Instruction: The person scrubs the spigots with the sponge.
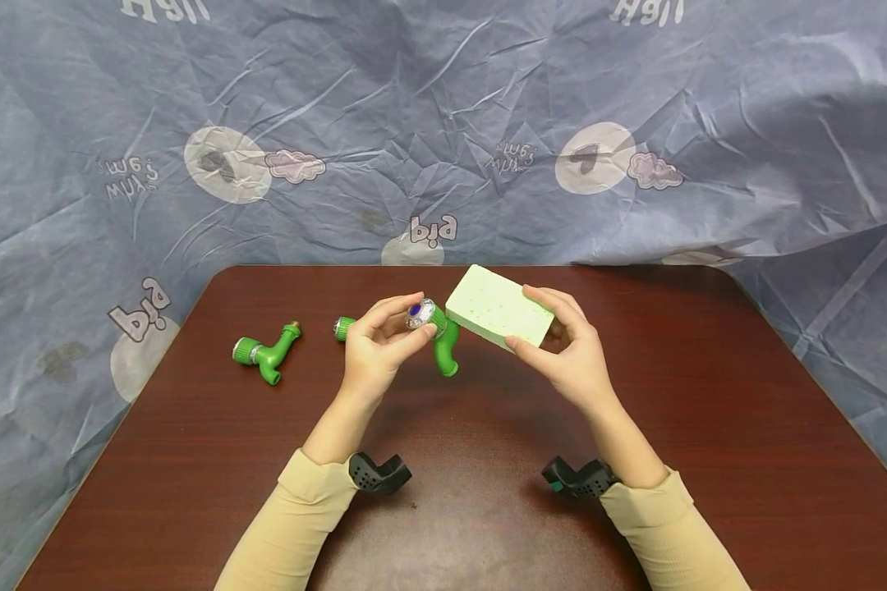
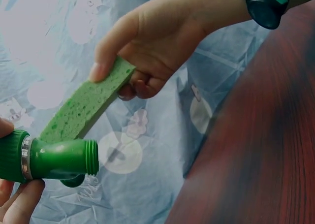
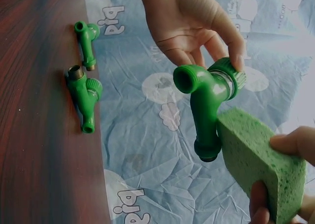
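Observation:
Pinched by its ribbed knob, a green plastic tap is held up over the table in my left hand. The knob has a clear cap with a blue centre, and the curved spout points down. My right hand grips a pale green sponge between thumb and fingers. One end of the sponge is right against the tap's body in the right wrist view. From the left wrist, the threaded end of the tap shows, with the sponge behind it.
A second green tap lies on the brown table at the left. Another tap lies partly hidden behind my left hand. A blue-grey printed cloth hangs behind the table. Black wrist devices sit at both cuffs.

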A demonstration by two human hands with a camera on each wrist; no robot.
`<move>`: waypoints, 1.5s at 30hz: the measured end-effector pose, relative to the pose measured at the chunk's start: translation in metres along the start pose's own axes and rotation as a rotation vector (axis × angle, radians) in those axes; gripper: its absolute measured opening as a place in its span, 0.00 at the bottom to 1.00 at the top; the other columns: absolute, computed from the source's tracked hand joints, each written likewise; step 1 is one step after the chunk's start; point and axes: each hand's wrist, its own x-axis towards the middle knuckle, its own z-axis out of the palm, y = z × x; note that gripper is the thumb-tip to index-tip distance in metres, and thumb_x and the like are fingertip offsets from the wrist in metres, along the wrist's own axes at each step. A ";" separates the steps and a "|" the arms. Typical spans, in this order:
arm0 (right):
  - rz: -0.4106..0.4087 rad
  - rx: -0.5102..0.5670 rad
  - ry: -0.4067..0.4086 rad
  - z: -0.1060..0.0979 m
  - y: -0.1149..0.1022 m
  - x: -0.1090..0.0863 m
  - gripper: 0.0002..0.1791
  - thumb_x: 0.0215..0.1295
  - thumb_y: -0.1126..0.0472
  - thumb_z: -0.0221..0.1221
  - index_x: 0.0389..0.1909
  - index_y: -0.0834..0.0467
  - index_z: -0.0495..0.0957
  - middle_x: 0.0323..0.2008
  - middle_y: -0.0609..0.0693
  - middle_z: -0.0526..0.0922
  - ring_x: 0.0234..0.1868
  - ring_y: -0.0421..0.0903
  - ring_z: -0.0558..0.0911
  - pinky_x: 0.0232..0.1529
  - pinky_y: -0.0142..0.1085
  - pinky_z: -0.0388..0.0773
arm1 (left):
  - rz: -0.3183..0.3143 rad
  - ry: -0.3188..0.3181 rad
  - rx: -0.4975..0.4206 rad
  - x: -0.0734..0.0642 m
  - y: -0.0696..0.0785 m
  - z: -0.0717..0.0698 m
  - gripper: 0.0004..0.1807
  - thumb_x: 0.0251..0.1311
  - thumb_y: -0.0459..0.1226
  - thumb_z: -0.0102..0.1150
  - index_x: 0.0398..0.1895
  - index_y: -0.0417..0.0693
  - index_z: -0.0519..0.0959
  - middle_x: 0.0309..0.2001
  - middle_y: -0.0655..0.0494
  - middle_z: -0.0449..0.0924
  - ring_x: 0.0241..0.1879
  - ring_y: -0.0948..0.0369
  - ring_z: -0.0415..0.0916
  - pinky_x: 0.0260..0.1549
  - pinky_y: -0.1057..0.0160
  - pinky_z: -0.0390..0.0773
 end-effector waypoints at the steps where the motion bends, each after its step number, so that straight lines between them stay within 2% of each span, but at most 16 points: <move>1: 0.006 -0.007 0.018 0.000 0.000 0.000 0.33 0.49 0.75 0.66 0.59 0.62 0.72 0.55 0.52 0.69 0.34 0.43 0.78 0.31 0.26 0.78 | -0.006 0.000 0.001 0.000 0.000 0.000 0.22 0.43 0.17 0.63 0.47 0.22 0.75 0.42 0.53 0.78 0.40 0.58 0.80 0.36 0.64 0.82; 4: 0.023 0.010 0.065 -0.001 -0.001 0.001 0.33 0.48 0.76 0.66 0.59 0.61 0.73 0.55 0.50 0.69 0.35 0.42 0.77 0.32 0.26 0.77 | -0.025 0.006 0.001 0.000 0.001 0.000 0.22 0.43 0.17 0.64 0.46 0.22 0.75 0.40 0.55 0.80 0.37 0.59 0.80 0.35 0.64 0.82; 7: 0.011 0.058 0.066 -0.003 -0.002 0.001 0.33 0.49 0.77 0.65 0.60 0.63 0.71 0.55 0.52 0.69 0.36 0.43 0.77 0.33 0.26 0.78 | -0.043 0.025 0.000 0.001 0.001 0.000 0.21 0.43 0.18 0.65 0.46 0.24 0.76 0.38 0.55 0.81 0.35 0.60 0.80 0.32 0.65 0.81; 14: -0.055 0.157 -0.045 -0.004 -0.004 0.000 0.33 0.49 0.78 0.64 0.60 0.67 0.70 0.56 0.56 0.69 0.37 0.45 0.79 0.34 0.28 0.79 | -0.050 0.062 0.038 0.001 0.000 0.000 0.19 0.44 0.22 0.68 0.44 0.29 0.78 0.37 0.56 0.83 0.35 0.60 0.80 0.32 0.68 0.79; 19: -0.064 0.187 -0.107 -0.004 -0.004 -0.001 0.32 0.49 0.78 0.64 0.59 0.68 0.70 0.56 0.57 0.69 0.38 0.46 0.78 0.33 0.28 0.79 | -0.052 0.077 0.010 0.001 -0.002 0.000 0.20 0.45 0.22 0.68 0.45 0.28 0.77 0.35 0.56 0.82 0.34 0.61 0.79 0.33 0.67 0.80; 22: -0.055 0.171 -0.127 -0.003 -0.003 -0.002 0.32 0.49 0.78 0.64 0.59 0.67 0.70 0.56 0.57 0.69 0.39 0.47 0.78 0.34 0.28 0.79 | -0.066 0.073 -0.003 0.000 -0.001 -0.001 0.22 0.45 0.21 0.67 0.47 0.27 0.77 0.34 0.56 0.83 0.34 0.61 0.79 0.33 0.66 0.80; 25: -0.034 0.163 -0.111 -0.002 -0.002 -0.001 0.32 0.49 0.78 0.63 0.59 0.67 0.70 0.56 0.56 0.69 0.38 0.46 0.78 0.33 0.28 0.79 | -0.091 0.057 0.011 0.000 0.001 -0.001 0.24 0.44 0.21 0.67 0.49 0.29 0.77 0.35 0.55 0.84 0.35 0.60 0.80 0.34 0.66 0.81; 30: -0.002 0.197 -0.072 -0.004 -0.002 0.000 0.32 0.49 0.81 0.62 0.59 0.68 0.70 0.55 0.56 0.70 0.37 0.44 0.79 0.33 0.28 0.80 | -0.102 -0.012 0.040 0.001 0.003 -0.003 0.26 0.45 0.19 0.63 0.53 0.30 0.76 0.48 0.43 0.80 0.45 0.56 0.78 0.38 0.65 0.81; 33: 0.008 0.205 -0.067 -0.004 -0.002 0.001 0.32 0.48 0.82 0.62 0.59 0.69 0.69 0.55 0.55 0.70 0.38 0.44 0.79 0.34 0.29 0.80 | -0.095 -0.045 0.053 0.001 0.003 -0.005 0.25 0.46 0.18 0.61 0.53 0.29 0.75 0.51 0.38 0.77 0.49 0.54 0.76 0.40 0.65 0.80; 40: 0.014 0.210 -0.062 -0.005 -0.001 0.002 0.33 0.48 0.82 0.62 0.59 0.69 0.69 0.55 0.56 0.69 0.38 0.44 0.79 0.34 0.29 0.80 | -0.104 -0.050 0.138 0.003 0.004 -0.008 0.24 0.44 0.21 0.66 0.50 0.32 0.77 0.43 0.44 0.81 0.42 0.59 0.78 0.38 0.65 0.79; 45: 0.012 0.217 -0.049 -0.005 0.000 0.002 0.33 0.47 0.82 0.62 0.59 0.70 0.69 0.55 0.56 0.69 0.37 0.44 0.79 0.34 0.29 0.80 | -0.150 -0.042 0.158 0.003 0.004 -0.009 0.27 0.42 0.22 0.69 0.51 0.36 0.78 0.42 0.49 0.80 0.39 0.58 0.78 0.36 0.65 0.81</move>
